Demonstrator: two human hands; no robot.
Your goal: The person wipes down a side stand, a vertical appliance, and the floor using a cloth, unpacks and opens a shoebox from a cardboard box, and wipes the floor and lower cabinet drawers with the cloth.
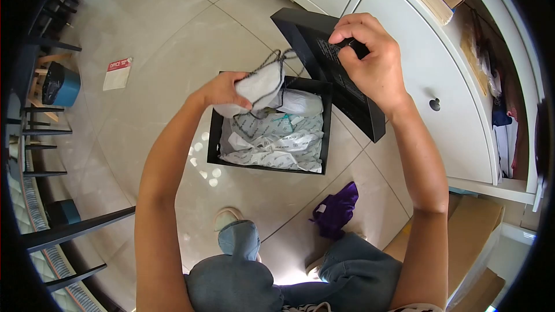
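An open black box (327, 133) stands on the tiled floor, lined with printed white tissue paper (283, 144). My left hand (228, 92), at its upper left corner, is closed on a white pouch (260, 85) with a dark drawstring. Another white wrapped item (302, 103) lies in the upper part of the box. The black lid (306, 32) leans tilted at the box's upper right. Over the lid is my right hand (370, 52), its fingers curled together in a pinch near the printed text; whatever is between them is too small to make out.
White drawers (425, 69) stand at the right, with a cardboard box (474, 225) below them. A purple cloth (336, 211) lies on the floor near the feet. Further left are a red and white packet (118, 74), a blue bin (68, 88) and black chair legs (87, 225).
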